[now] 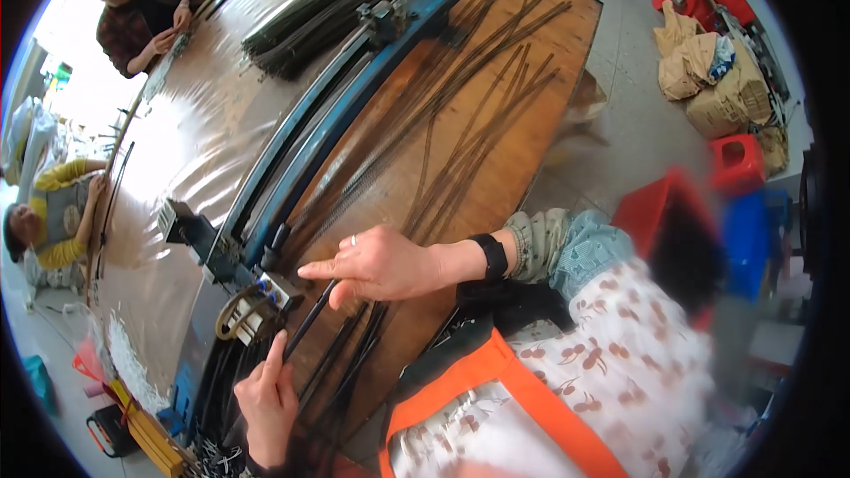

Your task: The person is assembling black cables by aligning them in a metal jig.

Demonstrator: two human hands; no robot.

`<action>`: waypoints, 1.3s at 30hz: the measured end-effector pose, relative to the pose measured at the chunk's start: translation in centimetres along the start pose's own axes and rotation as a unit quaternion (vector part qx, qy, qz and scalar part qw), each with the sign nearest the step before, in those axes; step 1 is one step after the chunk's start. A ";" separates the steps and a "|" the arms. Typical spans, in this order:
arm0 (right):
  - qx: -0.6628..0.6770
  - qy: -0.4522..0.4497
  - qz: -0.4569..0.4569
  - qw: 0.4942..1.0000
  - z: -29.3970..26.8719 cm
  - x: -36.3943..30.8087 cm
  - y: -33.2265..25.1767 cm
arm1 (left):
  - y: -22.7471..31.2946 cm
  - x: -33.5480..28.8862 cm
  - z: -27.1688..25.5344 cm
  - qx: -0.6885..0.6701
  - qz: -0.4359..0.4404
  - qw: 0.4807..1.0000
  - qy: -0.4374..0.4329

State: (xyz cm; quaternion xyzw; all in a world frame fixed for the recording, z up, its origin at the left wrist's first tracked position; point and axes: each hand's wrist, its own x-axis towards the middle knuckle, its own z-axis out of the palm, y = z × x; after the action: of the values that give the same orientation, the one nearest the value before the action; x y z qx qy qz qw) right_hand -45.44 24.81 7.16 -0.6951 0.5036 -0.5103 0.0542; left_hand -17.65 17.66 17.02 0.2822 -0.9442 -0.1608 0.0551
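Observation:
A blue metal rail (292,173) runs diagonally over the table, with a small metal clamp fixture (266,296) at its near end. My right hand (381,264), with a ring and a black wristband, is just right of this fixture. Its index finger stretches toward the fixture, while thumb and bent fingers close about the upper end of a thin black rod (310,323). My left hand (268,398) is below the fixture, index finger extended up toward it and thumb apart. The rod's lower part passes beside that hand; nothing is visibly gripped there.
Loose dark rods (482,137) lie across the wooden tabletop (522,155), with a thick bundle (310,31) beyond the rail. Two people (146,13) work along the far left edge. Red bins (668,221) and brown sacks (708,71) stand on the right-hand floor.

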 end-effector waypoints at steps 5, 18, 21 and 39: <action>-0.211 -0.105 -0.183 0.954 -1.4 2.1 -0.6 | 0.3 1.5 -1.3 0.105 0.035 0.993 -0.028; -0.160 -0.029 0.033 0.986 -10.7 4.4 17.1 | 0.0 16.5 -5.3 0.193 0.102 0.976 0.030; -0.237 -0.078 0.166 0.954 -13.0 4.3 19.2 | -1.0 17.8 -4.5 0.181 0.096 0.978 0.027; 0.022 0.106 -0.032 0.994 -7.5 7.4 10.2 | -0.3 14.4 -5.0 0.151 0.085 0.982 0.078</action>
State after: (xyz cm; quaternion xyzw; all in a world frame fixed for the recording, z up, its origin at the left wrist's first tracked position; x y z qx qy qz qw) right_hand -57.93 17.51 9.56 -0.6516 0.4723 -0.5936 -0.0006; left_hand -28.57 8.11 21.81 0.2179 -0.9709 0.0118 0.0983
